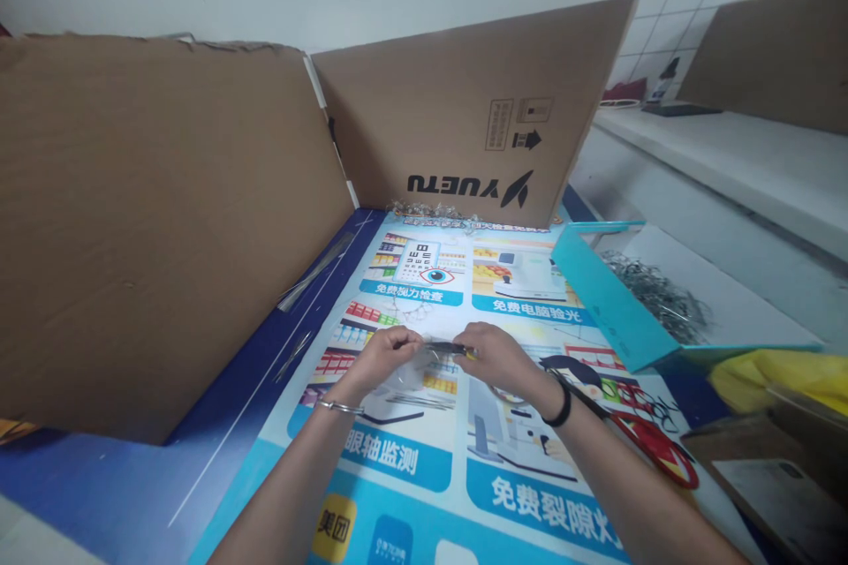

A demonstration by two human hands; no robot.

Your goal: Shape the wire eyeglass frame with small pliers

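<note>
Over the middle of a printed poster [430, 322], both my hands meet at a thin dark bundle [438, 347] that spans the gap between them. My left hand [390, 353] pinches its left end between thumb and fingers. The right end sits in the closed fingers of my right hand [494, 355], where a small yellow bit shows. What the bundle is made of is too small to tell. Just below my left hand lies something clear, like thin plastic [405, 378], with a few thin strips near it.
Cardboard panels [159, 221] stand left and behind [457, 124]. At the right is a turquoise box [600, 305] holding tangled wire-like pieces [655, 296]. Red-handled scissors [653, 450] lie beside my right forearm. Thin strips [314, 274] rest by the left panel, and yellow cloth [782, 375] lies far right.
</note>
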